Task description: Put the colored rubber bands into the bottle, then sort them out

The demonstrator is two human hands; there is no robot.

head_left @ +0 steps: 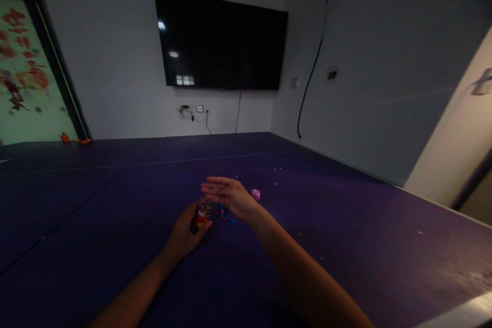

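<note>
My left hand (pixel 185 233) is wrapped round a small bottle-like container (pixel 203 213) with red, yellow and dark colours, standing roughly upright; its exact kind is hard to make out in the dim light. Above its top, my right hand (pixel 229 196) is stretched out flat, fingers extended and slightly apart. Whether those fingers touch the container's top I cannot tell. Just right of the container lie small blue pieces (pixel 230 222), partly under my right hand. Beyond my right wrist sits a small pink lump (pixel 255 194).
A dark purple floor (pixel 115 246) spreads around my hands, with small white scraps scattered to the right. A black television (pixel 223 43) hangs on the wall above sockets and cables. Orange objects (pixel 83 141) lie at the far left by a decorated door (pixel 31 72).
</note>
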